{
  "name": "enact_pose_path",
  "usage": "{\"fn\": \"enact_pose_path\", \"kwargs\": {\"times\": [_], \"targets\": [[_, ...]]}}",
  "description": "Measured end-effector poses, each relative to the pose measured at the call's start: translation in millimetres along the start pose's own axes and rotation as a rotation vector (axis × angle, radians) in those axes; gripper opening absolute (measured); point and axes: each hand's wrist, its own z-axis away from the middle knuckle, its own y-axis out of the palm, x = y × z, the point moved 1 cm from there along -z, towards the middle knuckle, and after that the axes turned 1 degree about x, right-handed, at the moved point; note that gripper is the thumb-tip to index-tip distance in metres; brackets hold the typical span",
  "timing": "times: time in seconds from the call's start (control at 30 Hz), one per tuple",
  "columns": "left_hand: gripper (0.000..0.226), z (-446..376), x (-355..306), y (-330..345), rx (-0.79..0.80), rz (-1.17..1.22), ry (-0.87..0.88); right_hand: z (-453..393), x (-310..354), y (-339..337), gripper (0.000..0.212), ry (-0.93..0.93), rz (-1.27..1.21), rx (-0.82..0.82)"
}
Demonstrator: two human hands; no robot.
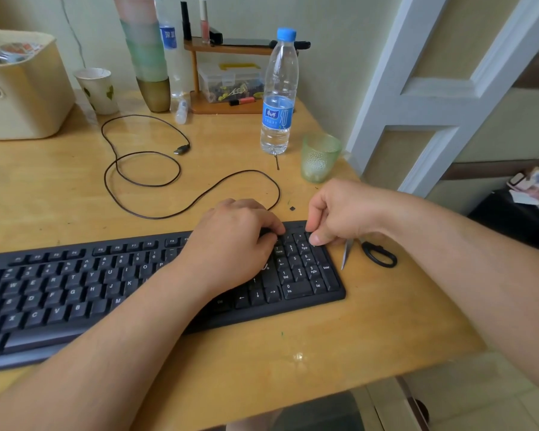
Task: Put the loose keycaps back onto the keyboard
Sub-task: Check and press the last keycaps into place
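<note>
Seating of a keycap was judged in hand at the keyboard (156,284), near the surface's right edge. Left hand (237,241) and right hand (333,213) were curled over the numpad's top row; any keycap held could not be confirmed. Downward pressing was judged next.

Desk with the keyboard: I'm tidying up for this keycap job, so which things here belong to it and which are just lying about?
In the job:
keyboard
left hand, fingers curled on the keys by the number pad
right hand, fingertips at the number pad's top right corner

Lying about:
scissors
water bottle
green cup
paper cup
beige bin
</note>
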Motion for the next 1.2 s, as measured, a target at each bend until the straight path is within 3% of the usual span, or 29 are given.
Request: {"fn": "enact_pose_path", "kwargs": {"times": [0.4, 0.73, 0.83, 0.9, 1.07, 1.2], "targets": [[0.022, 0.6, -0.8, 0.4, -0.005, -0.025, 0.004, -13.1, 20.9, -4.1, 0.022, 0.163, -0.039, 0.150], [0.022, 0.9, 0.1, -0.5, 0.007, -0.017, 0.005, -14.7, 12.6, -7.4, 0.016, 0.126, -0.092, 0.192], [0.022, 1.0, 0.5, -0.5, 0.014, -0.025, 0.005, -9.0, 0.1, -9.5, 0.013, 0.023, -0.148, 0.201], [0.023, 0.8, 0.3, -0.1, 0.019, -0.033, 0.004, -1.8, -8.4, -8.3, 0.015, -0.075, -0.102, 0.150], [0.024, 0.6, -0.4, 0.7, 0.022, -0.048, 0.006, 19.3, -19.1, 5.3, 0.027, -0.331, 0.366, -0.162], [0.025, 0.5, -1.8, 0.7, 0.025, -0.051, 0.003, 19.8, -21.9, 12.5, 0.023, -0.369, 0.367, -0.220]]}}
